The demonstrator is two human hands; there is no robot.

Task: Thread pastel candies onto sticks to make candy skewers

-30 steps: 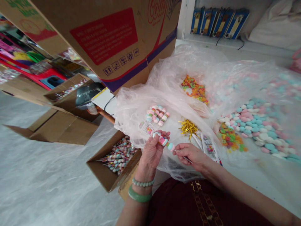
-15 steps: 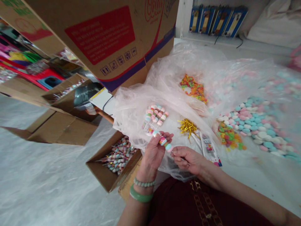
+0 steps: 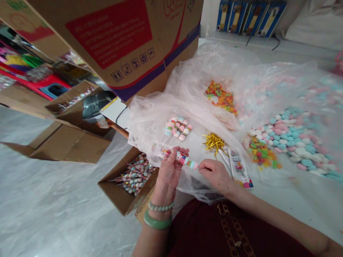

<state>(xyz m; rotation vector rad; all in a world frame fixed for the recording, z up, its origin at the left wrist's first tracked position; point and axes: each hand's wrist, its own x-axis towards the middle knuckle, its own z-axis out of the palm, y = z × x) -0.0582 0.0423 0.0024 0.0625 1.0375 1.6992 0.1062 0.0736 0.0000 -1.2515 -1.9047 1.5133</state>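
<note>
My left hand (image 3: 169,173) is closed around a clear printed plastic sleeve (image 3: 160,150) with a marshmallow skewer (image 3: 192,164) partly inside it. Pastel marshmallows and a green candy ring stick out on the right side of that hand. My right hand (image 3: 215,175) pinches at the skewer's pink end; its fingertips hide most of the stick there. Just beyond my hands, several threaded marshmallow skewers (image 3: 178,127) lie on the plastic sheet. Gold twist ties (image 3: 213,142) lie in a pile above my right hand, and flat printed sleeves (image 3: 239,167) are to its right.
Loose marshmallows (image 3: 292,135) and gummy rings (image 3: 262,153) spread across the right of the table, with more gummy rings (image 3: 221,98) behind. A large cardboard box (image 3: 134,43) stands at the back left. Below the table edge, an open carton (image 3: 115,189) holds many skewers.
The skewer sits deeper in the sleeve, which now reaches further left past my left hand. My right hand has shifted slightly right and up, its fingers curled more tightly.
</note>
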